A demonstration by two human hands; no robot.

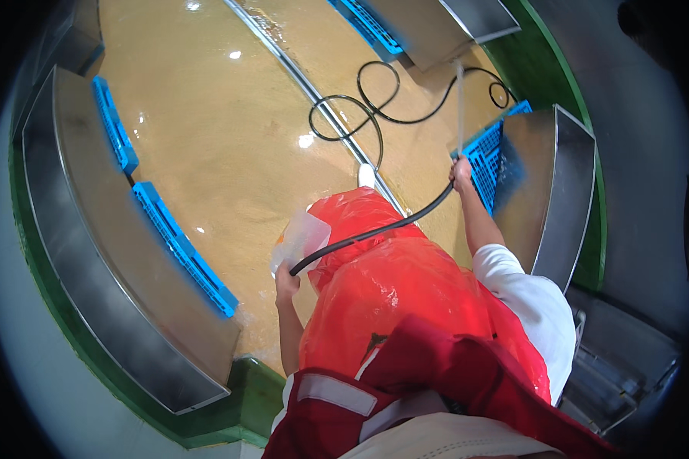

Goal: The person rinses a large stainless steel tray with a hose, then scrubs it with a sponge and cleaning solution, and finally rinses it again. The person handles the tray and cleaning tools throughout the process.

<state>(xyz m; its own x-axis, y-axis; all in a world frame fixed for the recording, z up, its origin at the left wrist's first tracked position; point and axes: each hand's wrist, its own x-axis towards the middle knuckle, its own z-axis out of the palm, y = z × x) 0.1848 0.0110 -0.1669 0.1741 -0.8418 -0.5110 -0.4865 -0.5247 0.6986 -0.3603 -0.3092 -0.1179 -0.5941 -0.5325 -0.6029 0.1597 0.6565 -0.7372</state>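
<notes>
while a black hose (394, 226) is held across the front of a red apron (406, 291), the metal strip (306, 86) set in the floor is taken as the landmark. the hose is stretched from the left of the strip's near end, over that end, to its right. by the left grip (285, 283), left of the strip's near end, the hose is tightly encircled. by the right grip (461, 171), right of the strip, the hose is also held closed-fisted, and a thin stream of water (460, 115) is sent out from there, still to the strip's right. beside the left grip, left of the strip, a translucent sheet (305, 236) is seen; whether it is held cannot be told.

loops of hose (375, 113) are laid over the strip and trailed off to its right. a white boot (367, 177) is planted just beside the strip's near end. to the strip's left, two blue pallets (184, 249) are lined up against a steel-sided unit (122, 252). to its right, another blue pallet (485, 162) is leaned by a second steel unit (543, 176). around the strip, the tan floor (214, 115) is covered in a wet shine.
</notes>
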